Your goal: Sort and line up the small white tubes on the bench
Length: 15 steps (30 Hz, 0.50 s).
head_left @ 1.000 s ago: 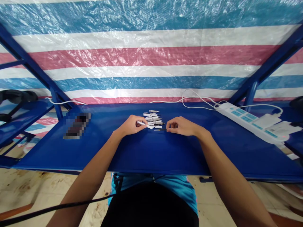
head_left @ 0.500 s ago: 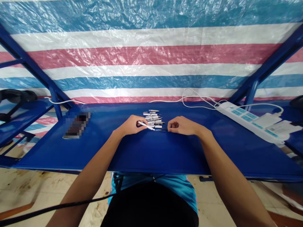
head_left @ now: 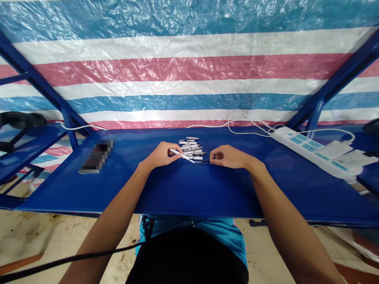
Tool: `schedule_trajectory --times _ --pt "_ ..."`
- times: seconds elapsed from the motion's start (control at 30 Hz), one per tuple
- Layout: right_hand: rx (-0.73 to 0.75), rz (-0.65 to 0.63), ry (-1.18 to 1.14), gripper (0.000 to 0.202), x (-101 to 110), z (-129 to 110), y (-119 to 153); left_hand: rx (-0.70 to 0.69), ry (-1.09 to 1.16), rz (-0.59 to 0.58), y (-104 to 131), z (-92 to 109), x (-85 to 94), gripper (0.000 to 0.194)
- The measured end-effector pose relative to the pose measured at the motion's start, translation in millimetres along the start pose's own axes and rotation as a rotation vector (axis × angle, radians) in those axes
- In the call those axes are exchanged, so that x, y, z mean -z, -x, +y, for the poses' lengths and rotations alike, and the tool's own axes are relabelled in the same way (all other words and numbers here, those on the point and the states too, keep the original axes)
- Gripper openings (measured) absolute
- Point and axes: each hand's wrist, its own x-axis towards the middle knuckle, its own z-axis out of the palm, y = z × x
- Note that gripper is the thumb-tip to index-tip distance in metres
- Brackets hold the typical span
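My left hand [head_left: 164, 154] is closed on a white pen barrel [head_left: 184, 156], which slants down to the right with its lower end near the blue tabletop. Facing it, my right hand [head_left: 226, 156] pinches a thin dark pen refill [head_left: 204, 161] by its right end. The refill lies nearly level, its left tip close to the barrel's lower end; whether they touch I cannot tell. Just behind and between both hands lies a pile of white and grey pens [head_left: 192, 148], several of them, mostly side by side.
On the blue table [head_left: 189, 193], a blurred-out phone-like object [head_left: 97, 157] lies at the left. A white power strip [head_left: 315, 152] with plugged-in chargers is at the right. A white cable [head_left: 248, 133] runs along the back, before a striped tarp [head_left: 189, 69].
My left hand has shifted slightly up and left, and the pen barrel in it is a little steeper. My right hand has barely moved.
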Motion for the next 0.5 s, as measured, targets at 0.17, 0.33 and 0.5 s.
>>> schedule_trajectory --times 0.17,0.33,0.5 --pt "0.003 -0.002 -0.008 0.019 0.6 -1.2 0.8 0.01 -0.013 0.035 0.2 0.5 0.8 0.024" --pt "-0.028 -0.008 0.001 0.02 1.6 -2.2 1.0 0.007 -0.032 0.065 0.8 1.4 2.4 0.025" --pt "-0.011 0.0 -0.004 0.02 1.2 -0.8 1.0 -0.011 -0.052 0.117 1.5 1.7 3.6 0.026"
